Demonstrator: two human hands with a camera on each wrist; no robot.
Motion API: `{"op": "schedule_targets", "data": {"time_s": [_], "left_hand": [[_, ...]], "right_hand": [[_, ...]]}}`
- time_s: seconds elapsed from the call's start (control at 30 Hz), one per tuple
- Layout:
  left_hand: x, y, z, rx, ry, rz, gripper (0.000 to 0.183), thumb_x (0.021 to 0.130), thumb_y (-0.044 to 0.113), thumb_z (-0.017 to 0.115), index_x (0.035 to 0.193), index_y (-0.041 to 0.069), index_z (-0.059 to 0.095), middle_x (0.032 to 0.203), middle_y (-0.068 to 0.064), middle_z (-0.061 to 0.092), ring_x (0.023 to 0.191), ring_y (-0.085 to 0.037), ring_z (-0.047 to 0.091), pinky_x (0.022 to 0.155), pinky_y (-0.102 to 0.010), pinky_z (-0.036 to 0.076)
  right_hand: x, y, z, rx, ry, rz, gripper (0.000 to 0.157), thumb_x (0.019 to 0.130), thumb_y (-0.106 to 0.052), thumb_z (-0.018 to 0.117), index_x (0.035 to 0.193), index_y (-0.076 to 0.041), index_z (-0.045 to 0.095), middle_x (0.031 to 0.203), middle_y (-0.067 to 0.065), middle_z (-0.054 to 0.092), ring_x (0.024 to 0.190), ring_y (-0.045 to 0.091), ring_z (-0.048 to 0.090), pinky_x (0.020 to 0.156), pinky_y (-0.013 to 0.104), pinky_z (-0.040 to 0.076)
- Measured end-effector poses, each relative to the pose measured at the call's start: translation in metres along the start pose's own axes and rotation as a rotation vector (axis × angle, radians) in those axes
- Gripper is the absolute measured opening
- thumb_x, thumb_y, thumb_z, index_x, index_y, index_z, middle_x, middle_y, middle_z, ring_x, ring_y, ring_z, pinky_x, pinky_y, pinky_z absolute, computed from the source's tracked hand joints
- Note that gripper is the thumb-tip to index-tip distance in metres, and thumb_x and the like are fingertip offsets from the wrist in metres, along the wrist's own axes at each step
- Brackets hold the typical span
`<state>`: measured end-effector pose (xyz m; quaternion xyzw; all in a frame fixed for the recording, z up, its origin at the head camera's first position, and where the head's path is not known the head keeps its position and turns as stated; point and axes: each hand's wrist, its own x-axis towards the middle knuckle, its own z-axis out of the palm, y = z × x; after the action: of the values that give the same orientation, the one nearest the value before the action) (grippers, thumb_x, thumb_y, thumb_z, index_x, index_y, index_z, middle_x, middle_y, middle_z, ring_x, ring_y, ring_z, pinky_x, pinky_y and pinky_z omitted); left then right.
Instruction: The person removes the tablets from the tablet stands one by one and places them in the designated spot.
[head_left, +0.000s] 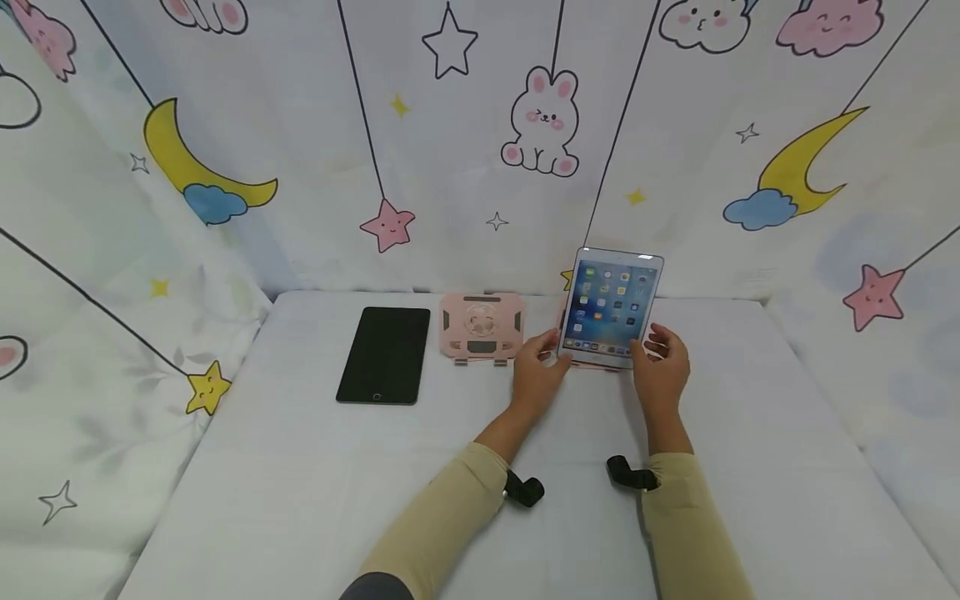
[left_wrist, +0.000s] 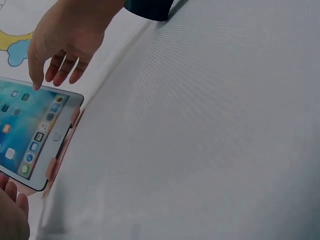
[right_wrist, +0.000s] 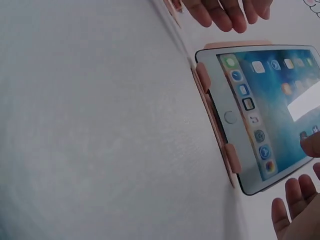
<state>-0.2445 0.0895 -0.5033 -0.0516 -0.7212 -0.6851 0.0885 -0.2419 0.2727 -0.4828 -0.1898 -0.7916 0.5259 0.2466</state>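
A white tablet [head_left: 611, 304] with a lit screen of app icons leans on a pink stand [right_wrist: 231, 159], whose small tabs hold its lower edge. My left hand [head_left: 536, 379] is beside the tablet's lower left corner, its fingers loosely bent. In the right wrist view those fingers are apart from the tablet. At the other side, my right hand [head_left: 662, 367] has its thumb over the screen's right edge; whether it touches cannot be told. Its remaining fingers hang loosely off the side, as the left wrist view also shows.
A second tablet [head_left: 384, 356] with a dark screen lies flat to the left on the white table [head_left: 300, 500]. Between the tablets lies another pink stand [head_left: 482, 327]. A patterned cloth wall [head_left: 465, 150] with moons, stars and bunnies rises behind the table and at its sides.
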Motion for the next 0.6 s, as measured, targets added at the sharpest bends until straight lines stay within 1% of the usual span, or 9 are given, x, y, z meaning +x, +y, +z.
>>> {"op": "schedule_targets", "data": {"time_s": [0.07,0.17,0.27,0.37,0.47,0.6], "left_hand": [[-0.001,-0.005,0.003,0.019,-0.026,-0.016,0.051,0.084,0.004,0.071,0.133,0.004,0.058,0.122,-0.012,0.062,0.115,-0.023,0.059,0.100,-0.032,0.050],[-0.002,-0.008,0.006,0.028,-0.066,-0.035,0.055,0.085,0.006,0.071,0.137,0.005,0.054,0.125,-0.012,0.058,0.115,-0.025,0.057,0.101,-0.037,0.050],[-0.002,-0.009,0.007,0.025,-0.079,-0.042,0.055,0.085,0.007,0.070,0.138,0.006,0.054,0.125,-0.012,0.056,0.113,-0.027,0.057,0.099,-0.040,0.051],[-0.001,-0.011,0.009,0.029,-0.079,-0.039,0.056,0.084,0.008,0.071,0.137,0.007,0.054,0.124,-0.011,0.054,0.113,-0.026,0.057,0.098,-0.039,0.051],[-0.001,-0.012,0.012,0.037,-0.077,-0.042,0.057,0.084,0.008,0.071,0.138,0.007,0.054,0.124,-0.010,0.053,0.112,-0.023,0.056,0.098,-0.037,0.051],[0.000,-0.013,0.016,0.064,-0.057,-0.041,0.057,0.084,0.007,0.071,0.138,0.007,0.053,0.122,-0.010,0.052,0.112,-0.022,0.054,0.098,-0.036,0.050]], "right_hand": [[0.000,0.006,0.000,0.019,-0.020,0.032,0.044,0.089,-0.016,0.068,0.130,-0.006,0.058,0.119,0.013,0.059,0.103,0.016,0.059,0.085,0.016,0.047],[0.001,0.013,0.000,0.035,-0.033,0.052,0.042,0.088,-0.014,0.070,0.127,-0.004,0.060,0.117,0.013,0.061,0.093,0.007,0.057,0.080,0.010,0.046],[0.003,0.018,0.000,0.055,-0.040,0.057,0.040,0.087,-0.013,0.071,0.125,-0.003,0.061,0.114,0.013,0.061,0.088,0.004,0.056,0.078,0.008,0.045],[0.004,0.022,0.001,0.052,-0.039,0.051,0.039,0.085,-0.013,0.073,0.122,-0.003,0.063,0.110,0.011,0.061,0.088,0.004,0.057,0.077,0.007,0.046],[0.004,0.025,0.001,0.044,-0.029,0.034,0.038,0.084,-0.012,0.074,0.119,-0.002,0.064,0.108,0.013,0.063,0.089,0.006,0.059,0.077,0.007,0.047],[0.004,0.029,0.001,0.023,-0.032,0.014,0.037,0.083,-0.011,0.074,0.117,0.000,0.064,0.107,0.015,0.064,0.088,0.006,0.060,0.077,0.007,0.047]]}}
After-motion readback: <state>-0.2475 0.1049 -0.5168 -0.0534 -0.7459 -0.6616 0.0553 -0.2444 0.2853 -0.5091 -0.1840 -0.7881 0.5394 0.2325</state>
